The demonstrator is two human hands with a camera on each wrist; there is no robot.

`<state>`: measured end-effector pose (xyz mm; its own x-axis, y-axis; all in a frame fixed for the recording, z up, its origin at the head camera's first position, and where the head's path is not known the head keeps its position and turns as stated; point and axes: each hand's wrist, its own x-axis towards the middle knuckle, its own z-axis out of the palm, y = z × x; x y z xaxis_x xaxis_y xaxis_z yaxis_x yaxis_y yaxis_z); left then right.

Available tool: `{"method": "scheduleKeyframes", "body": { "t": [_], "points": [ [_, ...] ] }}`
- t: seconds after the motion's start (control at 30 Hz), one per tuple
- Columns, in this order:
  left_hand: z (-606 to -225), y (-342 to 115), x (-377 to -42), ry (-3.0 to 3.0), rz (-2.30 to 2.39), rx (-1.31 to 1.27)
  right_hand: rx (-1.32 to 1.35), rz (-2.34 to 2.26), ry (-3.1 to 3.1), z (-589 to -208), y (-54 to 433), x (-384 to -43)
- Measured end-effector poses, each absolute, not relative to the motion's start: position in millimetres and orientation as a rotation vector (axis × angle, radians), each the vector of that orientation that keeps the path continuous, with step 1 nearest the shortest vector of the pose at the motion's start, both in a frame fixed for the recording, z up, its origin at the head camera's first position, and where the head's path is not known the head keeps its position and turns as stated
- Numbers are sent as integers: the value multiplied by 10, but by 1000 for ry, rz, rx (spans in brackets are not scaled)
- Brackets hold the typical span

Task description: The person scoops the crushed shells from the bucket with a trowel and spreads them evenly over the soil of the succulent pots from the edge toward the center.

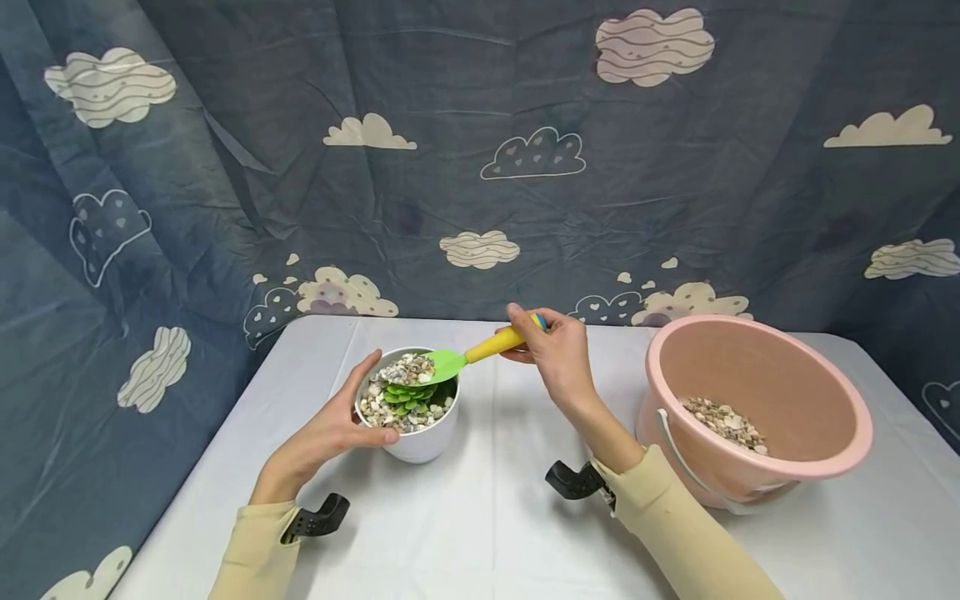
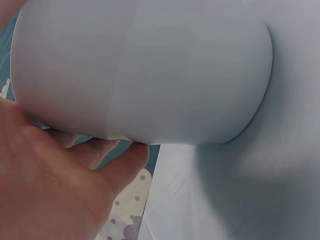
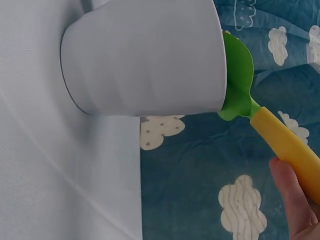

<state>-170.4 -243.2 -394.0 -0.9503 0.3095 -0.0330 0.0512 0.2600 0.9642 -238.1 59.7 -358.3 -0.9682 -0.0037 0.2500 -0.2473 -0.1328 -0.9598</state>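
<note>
A white flower pot stands on the table, holding a green succulent ringed by small pebbles. My left hand grips the pot from its left side, thumb at the near rim and fingers around the far side. In the left wrist view, those fingers lie along the pot's wall. With my right hand I hold a toy trowel by its yellow handle. Its green blade reaches over the pot's rim, loaded with pebbles above the plant.
On the right of the table stands a pink bucket with its handle hanging down in front. More pebbles lie at its bottom. A white cloth covers the table; behind it hangs a dark cloud-patterned curtain.
</note>
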Motion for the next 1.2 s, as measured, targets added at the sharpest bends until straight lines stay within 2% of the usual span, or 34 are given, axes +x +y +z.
{"method": "scheduleKeyframes", "body": {
  "t": [0.6,1.2],
  "points": [
    [-3945,-2431,-1714,2304,1771,343,226,2141,-1997,-3309,542,-2091],
    [-3944,-2441,-1719,2313,1757,348,215,2154,-1920,-3606,563,-2291]
  ]
}}
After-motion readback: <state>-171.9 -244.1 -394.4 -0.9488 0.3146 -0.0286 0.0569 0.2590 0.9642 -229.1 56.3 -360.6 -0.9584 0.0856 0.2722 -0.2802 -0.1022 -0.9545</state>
